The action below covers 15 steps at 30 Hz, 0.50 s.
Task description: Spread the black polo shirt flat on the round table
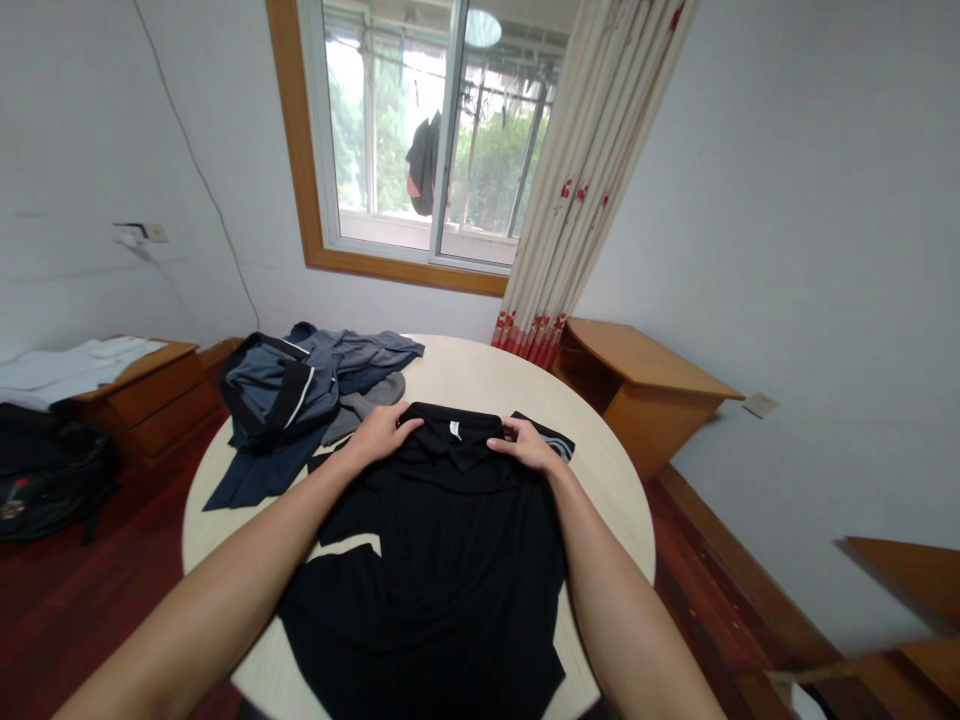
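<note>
A black polo shirt (450,560) lies spread over the round table, its collar at the far end and its lower part toward me. A small white label shows inside the collar. My left hand (384,434) pinches the collar's left end between thumb and fingers. At the collar's right end, my right hand (525,442) grips the fabric the same way. Beyond my right hand a sleeve with grey stripes (559,446) sticks out. The shirt's near edge runs out of view at the bottom.
The pale round table (480,368) carries a heap of grey and navy clothes (337,365) at its far left. A wooden desk (645,360) stands behind right, beside a curtain (577,190) and window. To the left are a wooden cabinet (165,385) and a black bag (52,475).
</note>
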Each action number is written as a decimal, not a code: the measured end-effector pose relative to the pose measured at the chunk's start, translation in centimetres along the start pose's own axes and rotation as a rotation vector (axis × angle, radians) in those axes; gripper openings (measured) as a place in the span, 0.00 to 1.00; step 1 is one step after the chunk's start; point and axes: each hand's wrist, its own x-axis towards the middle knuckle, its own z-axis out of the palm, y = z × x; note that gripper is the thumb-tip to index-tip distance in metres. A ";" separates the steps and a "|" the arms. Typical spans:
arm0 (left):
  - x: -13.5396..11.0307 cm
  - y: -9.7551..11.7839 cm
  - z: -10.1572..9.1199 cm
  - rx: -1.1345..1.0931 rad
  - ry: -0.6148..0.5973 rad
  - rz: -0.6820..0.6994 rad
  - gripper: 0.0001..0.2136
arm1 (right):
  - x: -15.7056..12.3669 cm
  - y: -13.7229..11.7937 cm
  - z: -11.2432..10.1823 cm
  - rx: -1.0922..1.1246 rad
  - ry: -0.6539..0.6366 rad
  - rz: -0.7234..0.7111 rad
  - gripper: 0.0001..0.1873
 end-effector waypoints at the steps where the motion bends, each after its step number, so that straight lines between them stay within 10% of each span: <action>1: 0.0 0.0 0.0 0.003 -0.001 0.005 0.15 | 0.0 0.1 0.0 -0.001 0.005 0.003 0.25; 15: 0.1 0.0 0.0 0.081 -0.045 0.048 0.13 | 0.7 0.4 0.0 -0.518 0.386 -0.245 0.11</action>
